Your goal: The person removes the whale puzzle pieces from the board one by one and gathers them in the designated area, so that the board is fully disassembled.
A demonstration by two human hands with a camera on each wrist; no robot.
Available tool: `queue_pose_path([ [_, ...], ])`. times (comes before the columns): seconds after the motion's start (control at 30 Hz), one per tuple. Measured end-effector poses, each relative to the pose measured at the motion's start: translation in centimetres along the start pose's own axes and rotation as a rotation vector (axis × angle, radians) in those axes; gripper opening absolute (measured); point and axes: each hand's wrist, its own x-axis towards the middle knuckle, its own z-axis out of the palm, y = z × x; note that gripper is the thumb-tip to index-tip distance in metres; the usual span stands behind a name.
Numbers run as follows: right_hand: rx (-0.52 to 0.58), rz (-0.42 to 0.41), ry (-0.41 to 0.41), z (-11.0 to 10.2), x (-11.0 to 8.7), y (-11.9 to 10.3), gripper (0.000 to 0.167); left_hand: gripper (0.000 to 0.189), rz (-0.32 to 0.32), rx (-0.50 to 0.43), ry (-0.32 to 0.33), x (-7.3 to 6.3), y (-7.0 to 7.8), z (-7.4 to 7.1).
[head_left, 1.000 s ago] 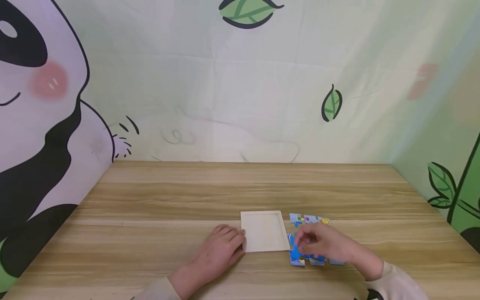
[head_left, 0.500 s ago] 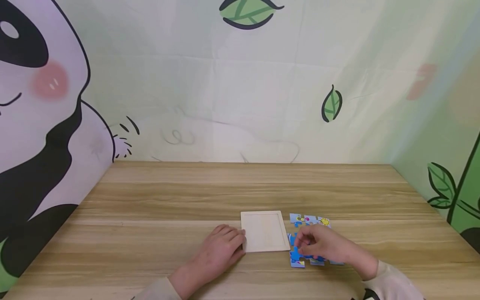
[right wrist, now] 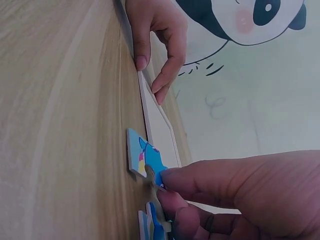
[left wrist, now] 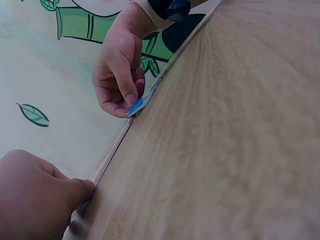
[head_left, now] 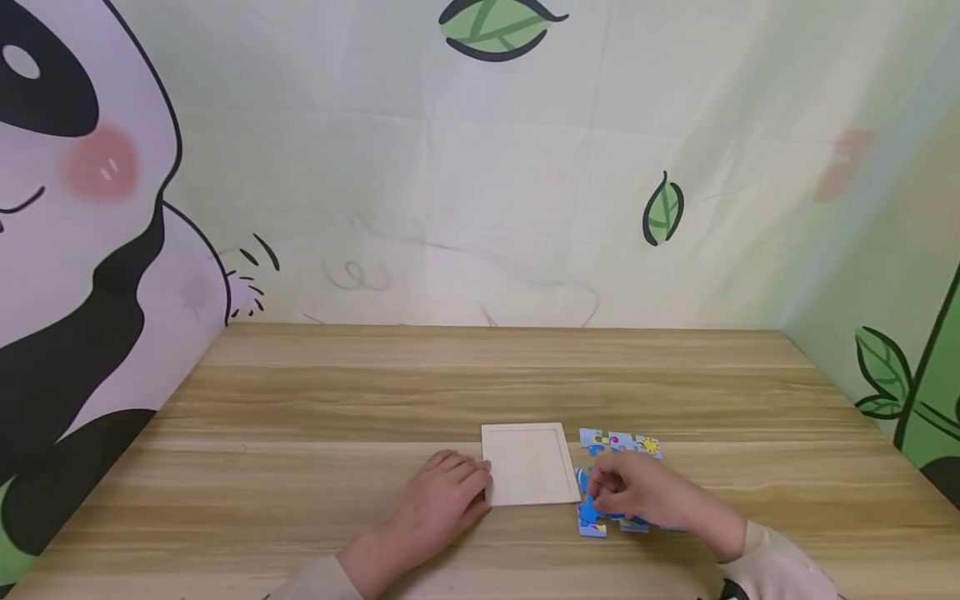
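Note:
My left hand (head_left: 442,500) holds the left edge of a square wooden puzzle tray (head_left: 528,464), its thumb along the near side and fingers at the far side in the right wrist view. The tray lies flat with bare wood inside its rim. To its right, my right hand (head_left: 645,492) pinches a blue jigsaw piece (right wrist: 151,156) at one side between thumb and fingers. That piece sits at the lower left of the group, tilted a little in the right wrist view. Several other pieces lie partly hidden under the right hand.
A row of jigsaw pieces (head_left: 619,441), one with a yellow sun, lies beyond the right hand. The wooden table (head_left: 337,400) extends back to a wall cloth (head_left: 510,183) printed with leaves and a panda.
My right hand has shifted slightly left and toward me, and the pinched jigsaw piece has moved a little left with it. The left hand and the tray stay in place.

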Motion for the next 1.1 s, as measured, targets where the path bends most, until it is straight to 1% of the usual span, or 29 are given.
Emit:
queue_pose_path([
  [0.2, -0.015, 0.016, 0.001, 0.11, 0.15, -0.06, 0.006, 0.015, -0.002, 0.004, -0.003, 0.02, -0.02, 0.0],
  [0.57, -0.01, 0.045, 0.01, 0.15, 0.23, -0.33, 0.008, 0.015, 0.009, 0.018, 0.019, 0.05, -0.19, 0.06],
  [0.73, -0.018, 0.033, 0.018, 0.21, 0.21, -0.24, 0.009, 0.015, 0.011, 0.018, 0.013, 0.06, -0.15, -0.03],
  [0.83, -0.007, 0.027, 0.019, 0.18, 0.17, -0.17, 0.01, 0.015, 0.006, 0.016, -0.003, 0.07, -0.07, -0.13],
  [1.03, 0.013, -0.02, 0.038, -0.17, -0.03, -0.2, 0.012, 0.015, 0.005, 0.023, -0.033, 0.09, 0.06, -0.26],
  [1.1, 0.015, -0.019, 0.044, -0.27, -0.12, -0.18, 0.013, 0.014, 0.01, 0.028, -0.037, 0.04, 0.09, -0.29],
])
